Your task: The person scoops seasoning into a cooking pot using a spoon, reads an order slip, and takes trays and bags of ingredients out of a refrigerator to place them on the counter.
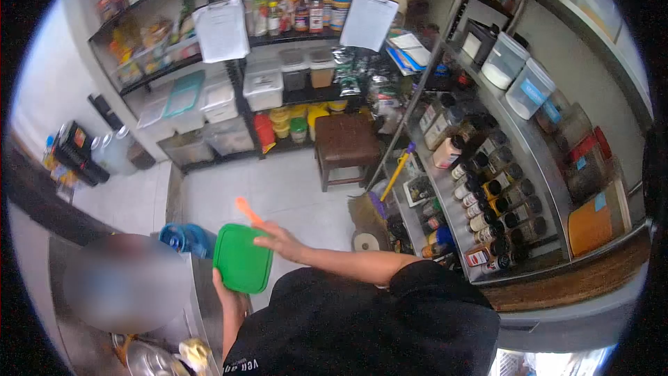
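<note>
A container with a green lid (243, 258) is held in front of the black shirt, its lid facing up. My left hand (229, 298) grips it from below at its near left edge, fingers partly hidden beneath it. Over the lid's right edge, my right hand (278, 240) has closed fingers around an orange utensil (247, 210), which points away to the upper left. The container's body under the lid is hidden.
Metal shelving (480, 118) with spice bottles and tubs stands at right. Black shelves at the back hold bins and clipboards (223, 30). A brown stool (346, 141) is on the floor, a blue gas cylinder (186, 239) beyond the counter (198, 292), and metal bowls at lower left.
</note>
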`<control>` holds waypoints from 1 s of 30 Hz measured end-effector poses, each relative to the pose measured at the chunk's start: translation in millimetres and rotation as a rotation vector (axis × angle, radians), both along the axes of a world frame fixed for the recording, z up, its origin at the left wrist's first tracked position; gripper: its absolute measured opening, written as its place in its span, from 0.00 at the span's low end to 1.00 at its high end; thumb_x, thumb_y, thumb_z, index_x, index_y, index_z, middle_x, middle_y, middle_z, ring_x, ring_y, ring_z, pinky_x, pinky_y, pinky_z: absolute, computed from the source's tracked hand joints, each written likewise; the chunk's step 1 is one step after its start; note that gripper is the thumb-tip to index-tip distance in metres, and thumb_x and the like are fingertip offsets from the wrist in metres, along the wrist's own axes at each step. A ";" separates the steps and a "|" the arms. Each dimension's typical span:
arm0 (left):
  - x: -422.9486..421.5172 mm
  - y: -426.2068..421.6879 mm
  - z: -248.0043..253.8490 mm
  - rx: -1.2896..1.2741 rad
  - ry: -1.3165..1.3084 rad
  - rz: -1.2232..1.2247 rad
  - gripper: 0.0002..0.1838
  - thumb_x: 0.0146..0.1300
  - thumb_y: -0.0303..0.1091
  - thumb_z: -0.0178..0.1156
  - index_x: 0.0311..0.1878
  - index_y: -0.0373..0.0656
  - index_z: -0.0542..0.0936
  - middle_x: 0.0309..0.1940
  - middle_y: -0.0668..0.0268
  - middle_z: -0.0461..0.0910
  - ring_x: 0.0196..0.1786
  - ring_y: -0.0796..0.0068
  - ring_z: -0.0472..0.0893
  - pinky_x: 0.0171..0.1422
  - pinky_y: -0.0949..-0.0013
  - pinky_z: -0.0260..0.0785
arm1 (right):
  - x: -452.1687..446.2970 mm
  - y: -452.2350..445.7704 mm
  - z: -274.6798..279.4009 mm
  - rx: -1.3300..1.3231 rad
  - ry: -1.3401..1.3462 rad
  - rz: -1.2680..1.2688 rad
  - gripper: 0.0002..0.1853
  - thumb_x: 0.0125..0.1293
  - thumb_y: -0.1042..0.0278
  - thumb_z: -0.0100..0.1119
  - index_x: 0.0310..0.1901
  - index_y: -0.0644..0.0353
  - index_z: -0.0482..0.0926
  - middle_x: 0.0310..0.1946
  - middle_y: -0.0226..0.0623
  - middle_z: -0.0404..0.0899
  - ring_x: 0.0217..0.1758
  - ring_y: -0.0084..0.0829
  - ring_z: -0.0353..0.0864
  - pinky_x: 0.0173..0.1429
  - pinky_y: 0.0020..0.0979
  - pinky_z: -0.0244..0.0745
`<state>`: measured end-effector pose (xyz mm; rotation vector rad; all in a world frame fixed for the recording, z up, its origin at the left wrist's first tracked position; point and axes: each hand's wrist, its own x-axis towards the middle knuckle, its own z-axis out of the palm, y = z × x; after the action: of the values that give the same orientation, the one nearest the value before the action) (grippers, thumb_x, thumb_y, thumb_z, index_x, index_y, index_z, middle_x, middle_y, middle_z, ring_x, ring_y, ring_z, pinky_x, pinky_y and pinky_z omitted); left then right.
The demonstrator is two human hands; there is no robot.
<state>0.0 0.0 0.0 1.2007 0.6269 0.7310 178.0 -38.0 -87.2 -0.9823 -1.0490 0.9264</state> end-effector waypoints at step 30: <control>653.2 222.3 -109.1 -0.415 0.049 -0.732 0.37 0.64 0.59 0.49 0.68 0.44 0.61 0.66 0.60 0.65 0.67 0.65 0.65 0.69 0.56 0.57 | 565.1 67.0 -19.9 -0.288 -0.130 -0.965 0.28 0.69 0.58 0.51 0.64 0.69 0.64 0.54 0.42 0.69 0.61 0.35 0.66 0.64 0.31 0.60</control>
<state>653.2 222.3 -109.1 0.9587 0.3116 -0.0495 743.1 28.9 -107.1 -1.5945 -0.4250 0.2042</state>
